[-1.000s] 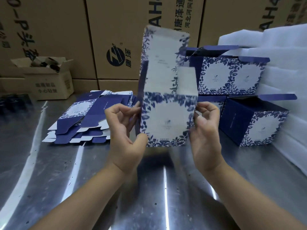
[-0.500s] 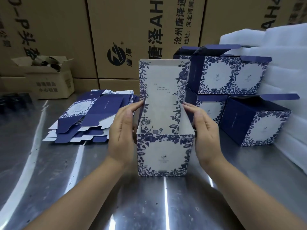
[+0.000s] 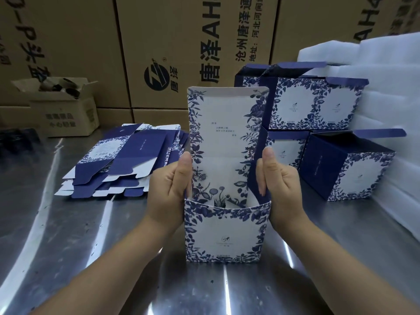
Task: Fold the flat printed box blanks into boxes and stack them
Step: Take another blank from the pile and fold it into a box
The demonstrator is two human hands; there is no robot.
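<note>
Standing upright on the tabletop (image 3: pixel 91 246) near its front edge, the half-folded box (image 3: pixel 221 235) has its tall lid flap (image 3: pixel 227 119) rising at the far side, long axis vertical. The left hand (image 3: pixel 168 189) and right hand (image 3: pixel 279 187) flank it evenly, fingers (image 3: pixel 175 183) curled on its two side flaps, thumbs up. Flat blanks (image 3: pixel 118 164) lie toward the left edge, finished boxes (image 3: pixel 311 105) toward the right.

A second earlier the box (image 3: pixel 223 235) was up off the counter (image 3: pixel 91 258), blurred, pinched at both sides by curled fingers. It then came down to stand on the counter, both hands laid flat along its sides with straight fingers. After that the left hand (image 3: pixel 167 194) and right hand (image 3: pixel 280 185) turned thumbs-up, their fingers (image 3: pixel 261 178) curled over the side edges at the open top, thumbs against the raised lid (image 3: pixel 227 121).
</note>
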